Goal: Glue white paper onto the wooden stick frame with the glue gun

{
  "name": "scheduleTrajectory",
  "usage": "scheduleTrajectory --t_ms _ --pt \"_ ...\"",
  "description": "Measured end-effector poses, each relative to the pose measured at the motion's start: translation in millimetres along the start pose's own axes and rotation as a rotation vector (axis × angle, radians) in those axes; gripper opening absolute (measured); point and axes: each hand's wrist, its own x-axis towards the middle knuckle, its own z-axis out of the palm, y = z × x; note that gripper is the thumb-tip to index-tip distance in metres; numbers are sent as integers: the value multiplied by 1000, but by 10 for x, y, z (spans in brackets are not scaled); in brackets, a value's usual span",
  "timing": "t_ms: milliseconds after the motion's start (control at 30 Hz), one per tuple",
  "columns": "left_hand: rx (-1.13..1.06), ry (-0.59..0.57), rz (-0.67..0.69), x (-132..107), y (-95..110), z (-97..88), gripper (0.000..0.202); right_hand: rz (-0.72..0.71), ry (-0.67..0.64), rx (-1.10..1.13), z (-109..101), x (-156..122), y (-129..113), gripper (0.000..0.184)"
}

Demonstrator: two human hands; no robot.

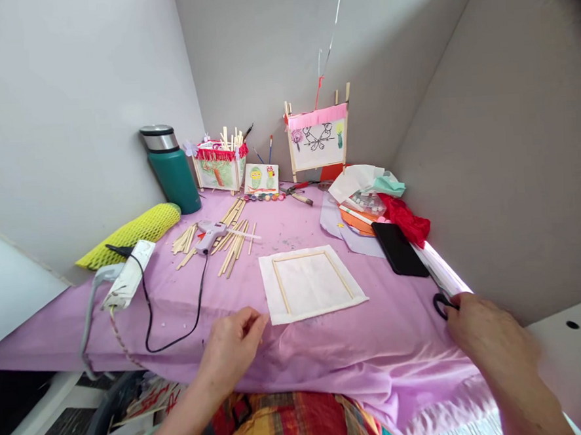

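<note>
A white sheet lies on the purple tablecloth, with three thin wooden sticks laid on it along its left, far and right sides. My left hand rests just off the sheet's near left corner, fingers pinched together; what they hold, if anything, is too small to make out. My right hand is at the table's right edge, its fingers closed around the black handle loops of a pair of scissors.
A glue gun lies on a pile of loose sticks, its black cord trailing to a white power strip. A green flask, yellow foam netting, painted paper-and-stick pieces, a black phone and red cloth ring the sheet.
</note>
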Motion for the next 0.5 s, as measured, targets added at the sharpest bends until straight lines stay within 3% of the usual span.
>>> scheduleTrajectory --t_ms 167,300,500 --pt "-305 -130 -167 -54 15 202 48 -15 -115 26 -127 -191 62 23" --pt "-414 -110 -214 -44 55 246 50 -41 -200 20 -199 -453 66 24" --pt "-531 -90 -258 -27 70 267 44 -73 -113 118 4 -603 148 29"
